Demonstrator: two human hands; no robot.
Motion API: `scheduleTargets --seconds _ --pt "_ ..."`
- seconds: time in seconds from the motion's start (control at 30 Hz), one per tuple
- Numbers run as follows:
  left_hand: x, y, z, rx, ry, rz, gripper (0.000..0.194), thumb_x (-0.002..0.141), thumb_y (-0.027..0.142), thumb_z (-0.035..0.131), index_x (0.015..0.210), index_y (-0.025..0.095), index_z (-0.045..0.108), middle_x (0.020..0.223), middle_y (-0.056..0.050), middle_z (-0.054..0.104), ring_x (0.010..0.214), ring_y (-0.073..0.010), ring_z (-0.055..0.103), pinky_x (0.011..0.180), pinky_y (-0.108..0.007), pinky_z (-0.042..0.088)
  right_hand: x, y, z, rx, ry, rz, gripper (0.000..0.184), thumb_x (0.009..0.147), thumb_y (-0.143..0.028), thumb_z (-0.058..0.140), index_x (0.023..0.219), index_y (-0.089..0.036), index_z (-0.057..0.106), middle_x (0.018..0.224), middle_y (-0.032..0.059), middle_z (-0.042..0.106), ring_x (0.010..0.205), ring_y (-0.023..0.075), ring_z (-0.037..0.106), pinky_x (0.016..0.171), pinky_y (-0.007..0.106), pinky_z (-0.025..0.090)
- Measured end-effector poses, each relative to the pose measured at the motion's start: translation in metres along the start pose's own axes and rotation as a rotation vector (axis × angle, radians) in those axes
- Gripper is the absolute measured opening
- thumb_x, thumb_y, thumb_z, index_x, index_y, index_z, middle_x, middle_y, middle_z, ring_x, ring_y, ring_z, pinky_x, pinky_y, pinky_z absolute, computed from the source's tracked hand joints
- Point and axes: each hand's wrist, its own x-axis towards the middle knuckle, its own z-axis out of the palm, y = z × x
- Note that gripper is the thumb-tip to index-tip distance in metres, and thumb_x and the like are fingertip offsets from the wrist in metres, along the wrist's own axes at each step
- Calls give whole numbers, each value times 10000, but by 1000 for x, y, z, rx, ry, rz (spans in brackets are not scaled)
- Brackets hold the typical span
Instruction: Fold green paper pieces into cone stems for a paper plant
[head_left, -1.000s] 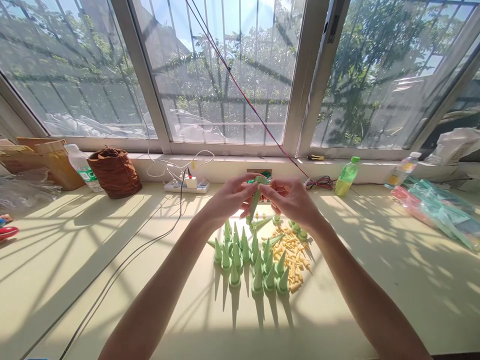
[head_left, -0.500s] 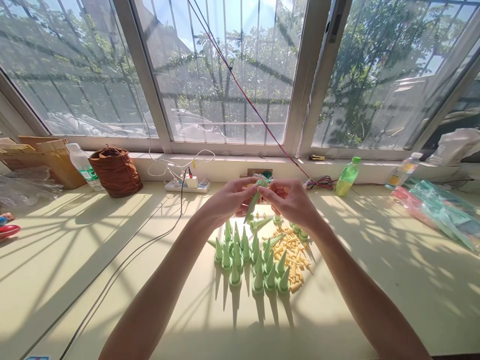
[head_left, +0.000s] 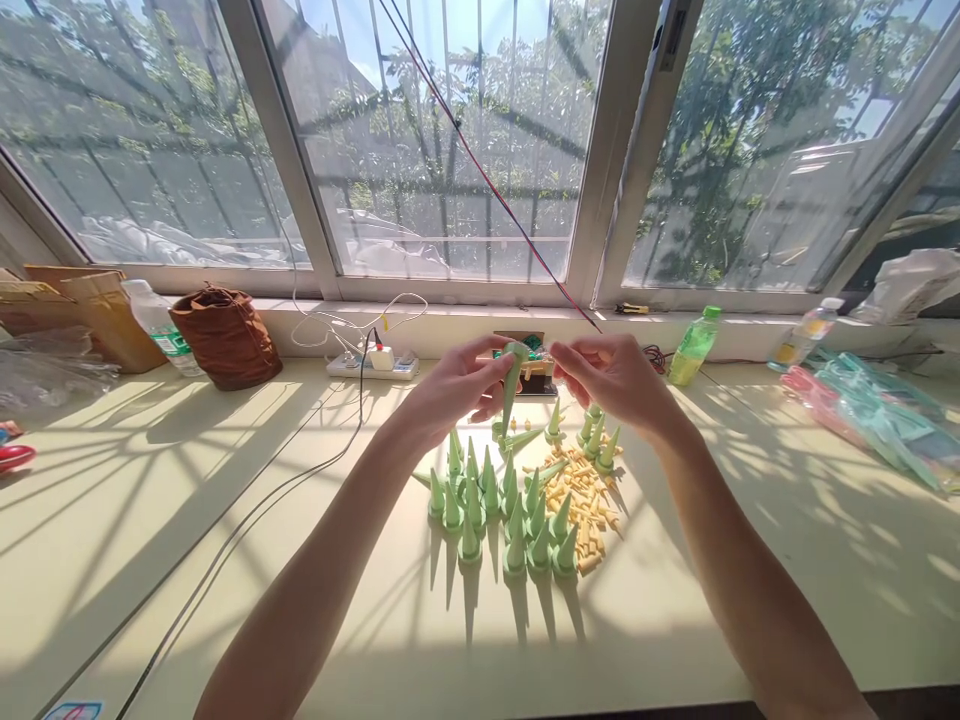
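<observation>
My left hand [head_left: 454, 390] pinches a pale green cone [head_left: 511, 388], its wide base up and its tip pointing down. Just to the right, my right hand [head_left: 619, 378] has its thumb and fingers pressed together, apart from the cone; whatever is between them is too small to make out. Several green cones [head_left: 472, 510] stand upright on their round bases below the hands, and one green cone [head_left: 523, 439] lies on its side. Beside them spreads a heap of small yellow-tan pegs [head_left: 591, 510]. A small open box [head_left: 538, 384] with green contents sits behind the hands, partly hidden.
At the back left are a brown cloth bag [head_left: 227, 340], a plastic bottle [head_left: 159, 325] and a power strip [head_left: 373, 366]. A black cable [head_left: 300, 478] crosses the table. To the right stand a green bottle [head_left: 694, 346] and plastic bags [head_left: 870, 415].
My right hand has moved right, away from the cone, uncovering the box and some cones. The cone in my left hand now hangs more upright.
</observation>
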Motion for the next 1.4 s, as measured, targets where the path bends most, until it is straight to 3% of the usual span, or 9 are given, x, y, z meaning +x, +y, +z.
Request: scheduleTargets --seconds 0.13,0.3,0.53,0.7,0.83,0.93,1.17,1.4 --pt "0 0 2 46 50 37 315 902 501 604 1004 203 619 662 21 486 463 -54 357 401 -193 224 -1 -1 -3 -121 13 0 489 866 -585 597 635 -154 609 475 -28 513 433 87 466 474 232 357" --pt "-2 6 5 113 93 65 293 825 450 717 996 227 633 580 49 437 428 -52 317 398 -196 189 -5 -6 -6 -321 -51 -45 433 895 -496 587 618 -163 596 481 -26 518 471 101 484 515 242 355" --pt "-7 11 10 174 176 160 298 782 400 764 989 224 643 699 -7 604 461 -57 405 383 -185 231 -16 -10 -23 -314 -1 -55 403 905 -499 572 679 -168 611 532 -16 560 484 114 522 537 251 390" --pt "-6 10 11 267 250 176 312 790 392 754 1007 198 641 727 -27 648 486 -69 473 390 -176 279 -38 32 1 -449 58 -28 349 940 -406 530 690 -173 597 560 -6 558 526 126 492 549 255 365" --pt "-4 7 11 327 249 182 298 799 392 744 985 184 640 699 -26 645 491 -75 486 399 -182 293 -61 82 31 -540 -118 7 263 946 -311 520 739 -176 611 606 4 593 543 133 509 556 258 378" --pt "-2 4 12 347 229 179 303 809 410 731 992 186 640 680 -18 635 474 -75 468 401 -191 301 -72 105 40 -538 -117 32 200 954 -264 500 866 -163 648 760 58 683 638 157 597 624 275 445" --pt "-5 9 19 379 199 194 306 863 455 659 986 175 639 621 1 591 453 -76 454 404 -198 323 -80 131 36 -545 -69 55 230 909 -105 499 1052 -173 666 1016 101 712 854 188 667 809 328 516" --pt "-5 5 21 506 157 246 300 878 438 638 1027 178 644 607 17 582 479 -83 488 442 -198 375 -83 151 51 -536 -164 -38 294 914 -109 502 1146 -187 665 1074 94 665 870 178 658 797 307 536"
